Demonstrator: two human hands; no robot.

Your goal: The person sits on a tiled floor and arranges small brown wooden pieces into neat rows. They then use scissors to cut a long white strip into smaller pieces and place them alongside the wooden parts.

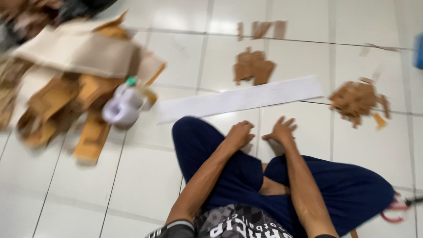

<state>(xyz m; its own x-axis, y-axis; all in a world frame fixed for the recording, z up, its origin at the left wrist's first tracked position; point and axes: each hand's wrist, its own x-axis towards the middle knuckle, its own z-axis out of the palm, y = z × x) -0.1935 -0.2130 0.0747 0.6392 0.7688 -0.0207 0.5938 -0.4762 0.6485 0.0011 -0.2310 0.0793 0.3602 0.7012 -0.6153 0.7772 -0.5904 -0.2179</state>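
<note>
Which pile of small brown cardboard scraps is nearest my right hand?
The middle pile, just beyond the white strip; the right pile lies farther off.

A heap of brown cardboard offcuts lies on the white tiled floor at the upper left, with a larger pale sheet of cardboard resting across its top. Just beside the heap lies a pale plastic bottle with a green cap, tipped on its side. Farther back sit three small clusters of brown cardboard pieces: one near the middle, a row of thin bits behind it, and another cluster to the right. At the lower right edge lies what may be a pair of red-handled scissors, though blur makes that uncertain. A blue object shows at the right border.
</note>
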